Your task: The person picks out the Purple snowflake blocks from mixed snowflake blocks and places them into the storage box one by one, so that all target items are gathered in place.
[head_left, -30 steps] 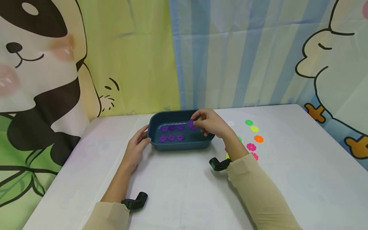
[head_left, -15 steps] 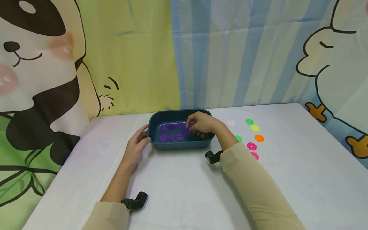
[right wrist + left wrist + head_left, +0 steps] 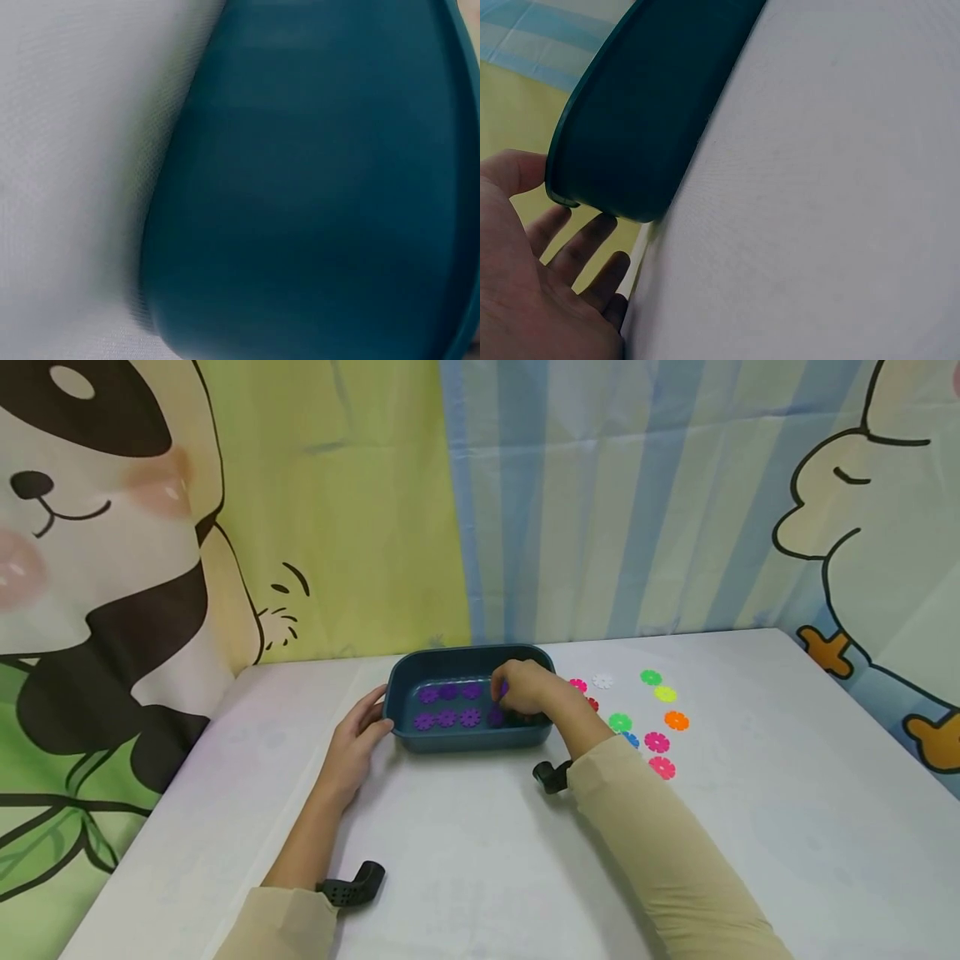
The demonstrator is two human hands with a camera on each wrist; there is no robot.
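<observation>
A dark teal plastic tray stands on the white table, with several purple interlocking discs laid flat in two rows inside. At the tray's left end, my left hand holds the corner, thumb and fingertips against it; the left wrist view shows the thumb at the rim. Reaching over the right end, my right hand pinches a purple interlocking disc. Another purple disc lies below it, in line with the near row. The right wrist view shows only the tray's outer wall and tabletop.
Loose interlocking discs in several colours lie right of the tray, among them an orange disc, a yellow disc and a pink disc. My right forearm partly covers this group. A printed curtain hangs behind the table.
My right hand has lowered into the tray and then shifted slightly right. A purple disc now lies at the right of the near row. My left hand stays at the tray.
</observation>
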